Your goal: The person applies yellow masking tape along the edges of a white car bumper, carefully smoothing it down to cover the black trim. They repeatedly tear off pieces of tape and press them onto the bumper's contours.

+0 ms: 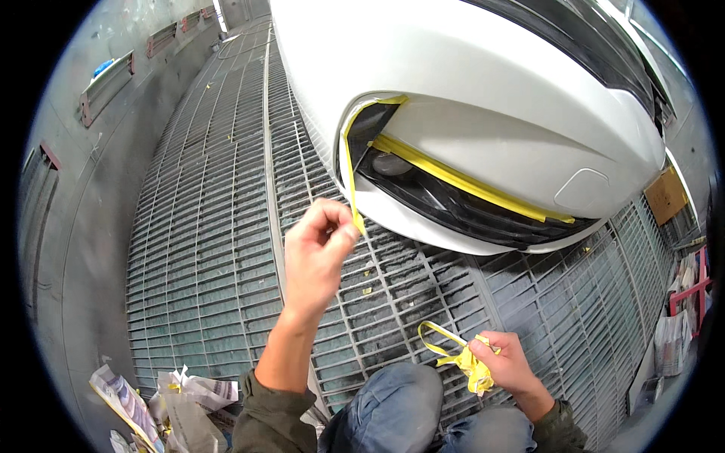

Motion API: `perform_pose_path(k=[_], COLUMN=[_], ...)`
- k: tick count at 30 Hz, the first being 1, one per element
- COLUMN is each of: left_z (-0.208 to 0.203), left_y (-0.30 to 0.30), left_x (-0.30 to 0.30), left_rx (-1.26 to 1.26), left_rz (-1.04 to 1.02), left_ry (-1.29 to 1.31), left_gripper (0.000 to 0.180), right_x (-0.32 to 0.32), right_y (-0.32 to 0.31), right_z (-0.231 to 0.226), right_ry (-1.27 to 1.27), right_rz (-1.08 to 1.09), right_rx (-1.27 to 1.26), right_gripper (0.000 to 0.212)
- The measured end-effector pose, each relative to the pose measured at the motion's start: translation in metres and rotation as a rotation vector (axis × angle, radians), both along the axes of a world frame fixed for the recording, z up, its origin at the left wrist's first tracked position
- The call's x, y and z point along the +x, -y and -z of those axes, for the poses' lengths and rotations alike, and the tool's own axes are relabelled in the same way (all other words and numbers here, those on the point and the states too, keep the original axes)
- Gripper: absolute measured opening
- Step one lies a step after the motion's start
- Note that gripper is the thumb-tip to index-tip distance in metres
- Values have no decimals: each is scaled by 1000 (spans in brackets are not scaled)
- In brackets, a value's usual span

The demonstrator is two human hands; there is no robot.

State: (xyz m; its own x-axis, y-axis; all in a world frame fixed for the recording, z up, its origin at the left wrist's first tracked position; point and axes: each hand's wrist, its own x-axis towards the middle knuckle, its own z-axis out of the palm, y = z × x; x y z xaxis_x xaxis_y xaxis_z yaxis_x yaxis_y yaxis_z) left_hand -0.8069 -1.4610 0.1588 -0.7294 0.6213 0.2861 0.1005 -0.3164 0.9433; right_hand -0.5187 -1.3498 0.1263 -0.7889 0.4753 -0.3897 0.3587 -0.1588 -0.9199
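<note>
A white car bumper (483, 98) with dark openings fills the upper right. Yellow masking tape (468, 181) runs along the upper edge of the lower opening, and more lines the edge of the side vent. My left hand (319, 249) pinches the end of a yellow tape strip (350, 170), which stretches taut from the vent's edge down to my fingers. Over my knees, my right hand (507, 364) is closed around a crumpled wad of yellow tape (474, 368). From that wad a loose loop of tape sticks out to the left.
Metal floor grating (204, 226) lies under the car, with small yellow scraps on it. Crumpled masking paper (177, 408) is heaped at the lower left. A grey wall (98, 189) rises along the left. Cardboard (666, 195) and a red frame (701, 283) stand at the right.
</note>
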Motion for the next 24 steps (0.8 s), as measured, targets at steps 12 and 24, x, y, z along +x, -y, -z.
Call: perform_pose_path(k=[12, 24], left_z=[-29, -27], left_y=[24, 10], left_x=[119, 94], left_rx=[-220, -361], left_rz=[133, 435], left_ry=[-692, -206], left_gripper=[18, 25], right_x=[-70, -32], right_y=[-14, -23], right_z=[-46, -31], right_ry=[-460, -549], right_rz=[-95, -17], right_rx=[-123, -127], right_gripper=[31, 19])
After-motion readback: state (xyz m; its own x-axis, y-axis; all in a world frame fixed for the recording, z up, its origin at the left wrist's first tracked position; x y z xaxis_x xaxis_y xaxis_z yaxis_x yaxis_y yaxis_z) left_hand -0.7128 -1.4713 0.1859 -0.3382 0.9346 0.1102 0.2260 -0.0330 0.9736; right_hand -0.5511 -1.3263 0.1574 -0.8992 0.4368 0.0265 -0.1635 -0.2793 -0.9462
